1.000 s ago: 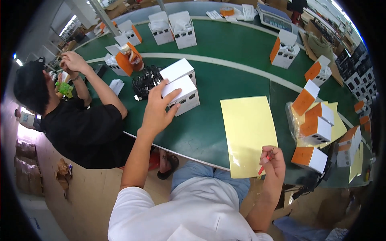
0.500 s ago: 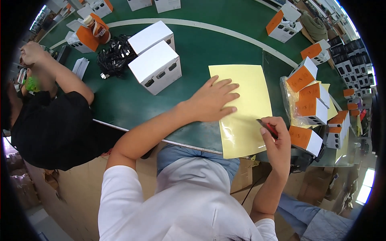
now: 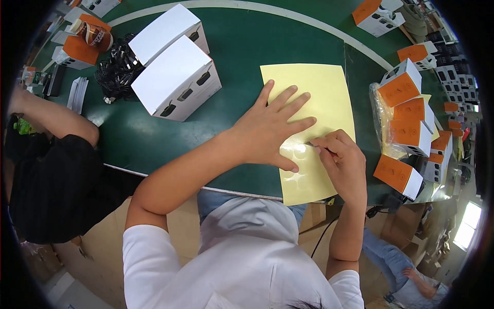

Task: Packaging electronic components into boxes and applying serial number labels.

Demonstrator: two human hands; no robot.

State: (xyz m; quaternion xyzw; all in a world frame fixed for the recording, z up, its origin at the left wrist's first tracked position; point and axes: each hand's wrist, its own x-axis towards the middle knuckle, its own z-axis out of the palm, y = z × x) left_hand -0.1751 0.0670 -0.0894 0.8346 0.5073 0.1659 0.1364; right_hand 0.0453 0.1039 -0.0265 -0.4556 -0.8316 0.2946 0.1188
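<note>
- Yellow sheet (image 3: pixel 319 98) is laid flat on the green table (image 3: pixel 247 46), near edge hanging slightly over the table rim.
- Left hand (image 3: pixel 270 129) is pressed flat on the sheet, grip open, fingers spread.
- Right hand (image 3: pixel 342 159) is closed, grip pinched on a small thin tool (image 3: pixel 315 146); the tip is touching the sheet by round clear stickers (image 3: pixel 293 154).
- White boxes (image 3: pixel 177 77) are seen to the left, orange-and-white boxes (image 3: pixel 406 110) to the right.
- Another person's arm (image 3: pixel 56 121) is rested at the far left.
</note>
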